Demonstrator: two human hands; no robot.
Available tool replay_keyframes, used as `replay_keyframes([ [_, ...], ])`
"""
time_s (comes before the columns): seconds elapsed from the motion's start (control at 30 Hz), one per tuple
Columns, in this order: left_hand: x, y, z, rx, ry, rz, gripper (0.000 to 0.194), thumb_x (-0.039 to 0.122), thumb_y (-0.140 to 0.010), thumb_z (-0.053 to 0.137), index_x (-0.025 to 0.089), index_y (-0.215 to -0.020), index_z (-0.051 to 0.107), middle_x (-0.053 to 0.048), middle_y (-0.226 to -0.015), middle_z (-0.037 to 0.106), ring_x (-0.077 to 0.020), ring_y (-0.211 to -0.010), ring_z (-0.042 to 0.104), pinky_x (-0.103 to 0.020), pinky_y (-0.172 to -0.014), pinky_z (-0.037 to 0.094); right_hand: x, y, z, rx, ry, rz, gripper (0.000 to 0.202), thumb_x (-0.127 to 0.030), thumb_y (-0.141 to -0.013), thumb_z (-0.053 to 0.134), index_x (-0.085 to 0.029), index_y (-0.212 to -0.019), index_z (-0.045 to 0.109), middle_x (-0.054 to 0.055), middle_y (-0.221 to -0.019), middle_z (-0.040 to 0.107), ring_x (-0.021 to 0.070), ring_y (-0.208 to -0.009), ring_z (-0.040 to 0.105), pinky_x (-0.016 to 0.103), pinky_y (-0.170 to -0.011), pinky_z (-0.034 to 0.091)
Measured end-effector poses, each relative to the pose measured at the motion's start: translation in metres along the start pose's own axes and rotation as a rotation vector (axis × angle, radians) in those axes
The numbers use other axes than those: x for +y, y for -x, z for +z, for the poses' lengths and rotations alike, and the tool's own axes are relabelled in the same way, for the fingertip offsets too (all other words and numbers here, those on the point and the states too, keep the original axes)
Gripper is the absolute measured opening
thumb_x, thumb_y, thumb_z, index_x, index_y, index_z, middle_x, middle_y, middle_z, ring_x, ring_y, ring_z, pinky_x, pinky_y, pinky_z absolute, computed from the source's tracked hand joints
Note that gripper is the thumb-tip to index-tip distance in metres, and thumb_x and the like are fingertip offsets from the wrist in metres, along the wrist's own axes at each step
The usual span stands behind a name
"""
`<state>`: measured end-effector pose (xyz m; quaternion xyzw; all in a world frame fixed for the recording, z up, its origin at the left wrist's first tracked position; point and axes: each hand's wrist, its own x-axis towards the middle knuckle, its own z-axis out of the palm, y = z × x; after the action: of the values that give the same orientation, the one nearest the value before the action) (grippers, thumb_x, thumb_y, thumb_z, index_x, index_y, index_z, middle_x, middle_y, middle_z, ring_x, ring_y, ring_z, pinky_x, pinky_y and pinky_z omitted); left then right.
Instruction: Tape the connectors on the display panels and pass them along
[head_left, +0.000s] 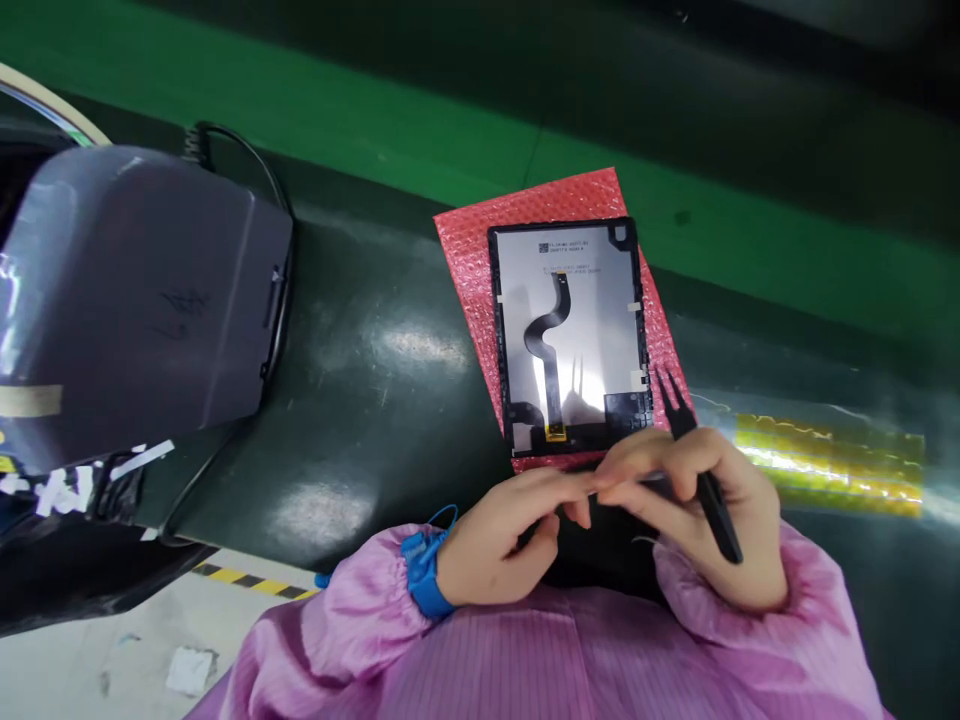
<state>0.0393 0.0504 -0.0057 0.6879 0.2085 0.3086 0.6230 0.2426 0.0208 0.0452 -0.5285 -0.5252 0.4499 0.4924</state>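
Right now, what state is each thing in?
Black tweezers: held in right hand, prongs apart
Left hand: fingertips at the right hand's
Panel: lying flat, cable side up
Ribbon cable: curved
Red bubble wrap: flat beneath panel
Blue wristband: around left wrist
Yellow strips: flat

Left hand (502, 540) and right hand (686, 530) fingertips bunched close; anything pinched there can't be made out. Black tweezers (718, 515): middle section behind right-hand fingers. Panel (592, 315): lower right corner masked by right hand; printed lines (568, 246) too small to read. Red bubble wrap (465, 265) largely under panel. Grey machine (150, 290) cut by left edge, scrawl (182, 312) illegible. Purple garment (540, 660) runs off bottom edge.
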Motion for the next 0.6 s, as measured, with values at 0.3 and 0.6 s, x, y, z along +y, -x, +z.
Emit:
replay_keyframes([
  [0.3,-0.011,-0.013,-0.04,0.092,-0.836,0.152,0.042,0.005,-0.094,0.043,0.015,-0.127,0.067,-0.012,-0.117,0.073,-0.026,-0.112,0.063,-0.041,-0.097,0.057,0.035,-0.113,0.006,-0.105,0.321,0.127,0.057,-0.058,-0.077,0.086,-0.026,-0.077,0.04,-0.003,-0.072,0.065,0.0161,-0.066,0.063,0.032,-0.064,0.049],
  [0.6,-0.022,-0.028,-0.051,0.055,-1.175,0.167,0.034,0.013,-0.099,0.051,0.015,-0.127,0.07,-0.007,-0.142,0.069,-0.03,-0.121,0.057,-0.04,-0.095,0.052,0.044,-0.114,0.011,-0.104,0.441,0.14,0.056,-0.063,-0.081,0.08,-0.026,-0.077,0.038,-0.001,-0.075,0.072,0.0177,-0.066,0.066,0.034,-0.067,0.05],
])
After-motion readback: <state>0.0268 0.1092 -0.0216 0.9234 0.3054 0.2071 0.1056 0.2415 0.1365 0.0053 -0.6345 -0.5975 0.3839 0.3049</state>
